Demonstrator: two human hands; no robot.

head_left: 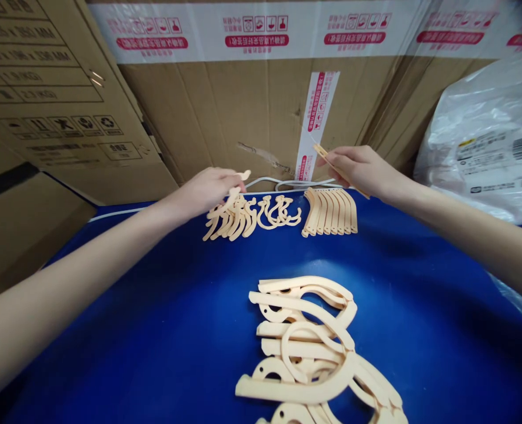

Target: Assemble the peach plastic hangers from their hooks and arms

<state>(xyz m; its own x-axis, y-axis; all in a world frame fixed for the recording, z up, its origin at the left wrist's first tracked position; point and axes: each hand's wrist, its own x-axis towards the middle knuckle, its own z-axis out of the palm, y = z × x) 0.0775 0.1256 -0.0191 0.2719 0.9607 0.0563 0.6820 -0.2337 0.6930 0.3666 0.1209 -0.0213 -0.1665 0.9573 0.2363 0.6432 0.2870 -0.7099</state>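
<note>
My left hand point(208, 189) reaches to the far side of the blue table point(155, 318) and grips a cream hook-shaped plastic piece point(242, 175) above a row of similar hook pieces point(252, 215). My right hand point(360, 169) is closed on a thin cream curved strip point(331, 163), held above a neat row of curved strips point(330, 211). Near me lies a pile of assembled cream hanger parts point(309, 347).
Large cardboard boxes point(243, 106) with red-and-white tape stand against the table's far edge and at the left. A white plastic bag point(485, 135) with labels sits at the right. A white cable point(287, 184) runs along the back edge.
</note>
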